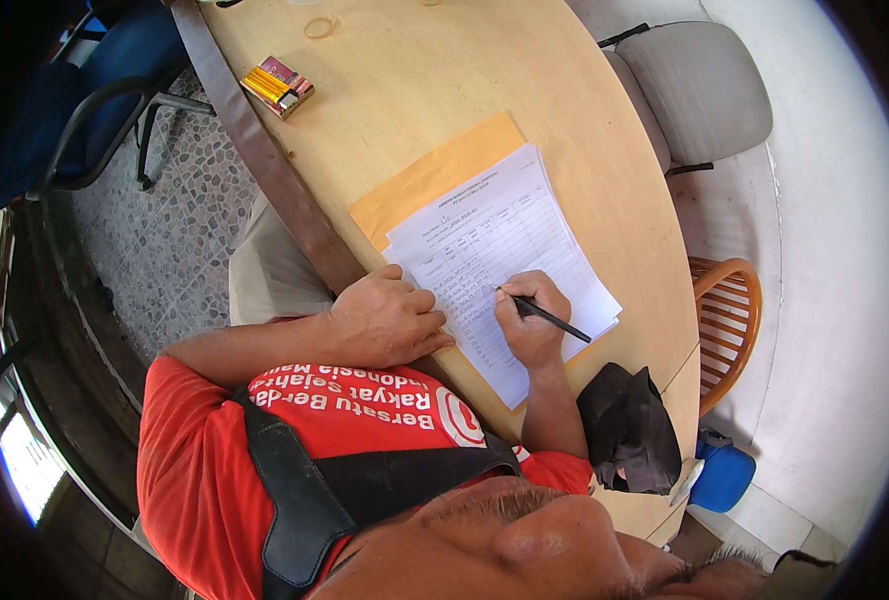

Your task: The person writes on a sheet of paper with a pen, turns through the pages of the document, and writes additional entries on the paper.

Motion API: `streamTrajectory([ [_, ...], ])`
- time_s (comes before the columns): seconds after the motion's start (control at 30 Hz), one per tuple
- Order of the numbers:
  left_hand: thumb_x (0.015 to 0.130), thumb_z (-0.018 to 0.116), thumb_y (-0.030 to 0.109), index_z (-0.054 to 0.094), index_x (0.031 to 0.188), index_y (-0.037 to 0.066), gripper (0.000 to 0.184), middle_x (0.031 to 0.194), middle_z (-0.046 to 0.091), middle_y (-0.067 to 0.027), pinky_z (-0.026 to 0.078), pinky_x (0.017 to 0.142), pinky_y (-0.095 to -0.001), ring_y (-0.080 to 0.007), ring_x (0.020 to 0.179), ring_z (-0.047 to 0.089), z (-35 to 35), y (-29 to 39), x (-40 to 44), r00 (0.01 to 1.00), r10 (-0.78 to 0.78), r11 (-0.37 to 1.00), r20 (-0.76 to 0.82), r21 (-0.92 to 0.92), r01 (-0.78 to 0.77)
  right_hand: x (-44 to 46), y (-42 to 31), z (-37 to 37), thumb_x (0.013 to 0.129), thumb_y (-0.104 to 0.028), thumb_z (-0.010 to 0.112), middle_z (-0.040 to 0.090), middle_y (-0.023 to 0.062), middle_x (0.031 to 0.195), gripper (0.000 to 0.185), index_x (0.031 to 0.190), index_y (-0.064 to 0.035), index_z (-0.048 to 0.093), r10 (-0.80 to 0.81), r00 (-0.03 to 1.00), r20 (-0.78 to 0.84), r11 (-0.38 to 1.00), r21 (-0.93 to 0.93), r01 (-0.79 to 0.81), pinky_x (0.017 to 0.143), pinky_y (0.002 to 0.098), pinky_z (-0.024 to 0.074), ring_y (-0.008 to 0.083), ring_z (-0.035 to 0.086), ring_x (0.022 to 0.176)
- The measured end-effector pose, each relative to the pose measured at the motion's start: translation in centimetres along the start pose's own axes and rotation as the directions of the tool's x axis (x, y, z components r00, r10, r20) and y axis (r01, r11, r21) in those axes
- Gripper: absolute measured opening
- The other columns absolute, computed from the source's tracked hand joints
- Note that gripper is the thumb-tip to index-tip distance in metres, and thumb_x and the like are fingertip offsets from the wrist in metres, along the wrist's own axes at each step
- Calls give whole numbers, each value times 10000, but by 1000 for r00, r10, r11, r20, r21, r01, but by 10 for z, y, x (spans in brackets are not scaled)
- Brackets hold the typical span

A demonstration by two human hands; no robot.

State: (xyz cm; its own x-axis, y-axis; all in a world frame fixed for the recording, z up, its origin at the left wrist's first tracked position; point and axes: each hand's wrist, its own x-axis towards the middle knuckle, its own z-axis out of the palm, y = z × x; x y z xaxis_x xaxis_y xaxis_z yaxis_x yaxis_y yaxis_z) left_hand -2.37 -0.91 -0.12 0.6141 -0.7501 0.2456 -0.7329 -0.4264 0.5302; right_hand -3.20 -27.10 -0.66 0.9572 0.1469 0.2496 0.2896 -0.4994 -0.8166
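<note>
My right hand (535, 317) is closed around a black pen (561, 323), its tip down on the top sheet of a stack of papers (485, 240). The sheet carries a printed table with handwritten rows, and the lower part is partly covered by my right hand. Curled into a loose fist, my left hand (390, 316) rests at the papers' near left edge; nothing shows in its fingers. Under the papers lies a yellow-orange envelope (440, 170), sticking out along the top and side.
A cigarette pack (300, 90) with a yellow lighter (270, 88) on it lies near the table edge (275, 170). A black cloth item (630, 425) sits beside my right forearm. Grey (700, 90) and orange (730, 330) chairs stand beyond the table. A blue object (725, 478) is lower right.
</note>
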Motion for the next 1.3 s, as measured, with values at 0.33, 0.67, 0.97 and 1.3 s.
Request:
streamTrajectory([
  [0.33, 955, 678, 451, 708, 796, 135, 356, 690, 605, -15, 453, 650, -374, -220, 613, 610, 0, 0, 0, 1000, 8, 1000, -2, 10, -8, 1, -3, 0, 824, 61, 719, 682, 131, 865, 108, 884, 10, 645, 13, 1000, -10, 1000, -26, -14, 660, 290, 526, 166, 647, 734],
  [0.67, 947, 686, 442, 699, 776, 137, 350, 687, 605, -12, 458, 656, -376, -219, 614, 614, 1, -1, 0, 1000, 17, 1000, -20, 3, -17, 2, -5, 0, 829, 60, 712, 678, 126, 859, 99, 880, 17, 639, 29, 999, -28, 999, -33, -30, 665, 293, 524, 166, 642, 733],
  [0.97, 878, 775, 412, 721, 804, 170, 259, 659, 541, 4, 442, 632, -358, -198, 577, 567, 6, -3, -1, 994, 51, 998, -92, 36, -48, -4, 3, -4, 911, -33, 726, 710, 127, 863, 88, 957, 10, 666, 118, 990, -74, 991, 69, -113, 628, 291, 533, 169, 679, 730],
  [1.3, 859, 796, 387, 720, 796, 161, 247, 654, 536, -2, 443, 633, -365, -205, 580, 570, 9, -4, -1, 989, 38, 998, -140, 64, -29, 16, 10, -41, 974, -181, 722, 723, 216, 1126, 391, 1283, 43, 639, -72, 965, -253, 879, -473, -58, 914, 426, 539, 382, 671, 1048],
])
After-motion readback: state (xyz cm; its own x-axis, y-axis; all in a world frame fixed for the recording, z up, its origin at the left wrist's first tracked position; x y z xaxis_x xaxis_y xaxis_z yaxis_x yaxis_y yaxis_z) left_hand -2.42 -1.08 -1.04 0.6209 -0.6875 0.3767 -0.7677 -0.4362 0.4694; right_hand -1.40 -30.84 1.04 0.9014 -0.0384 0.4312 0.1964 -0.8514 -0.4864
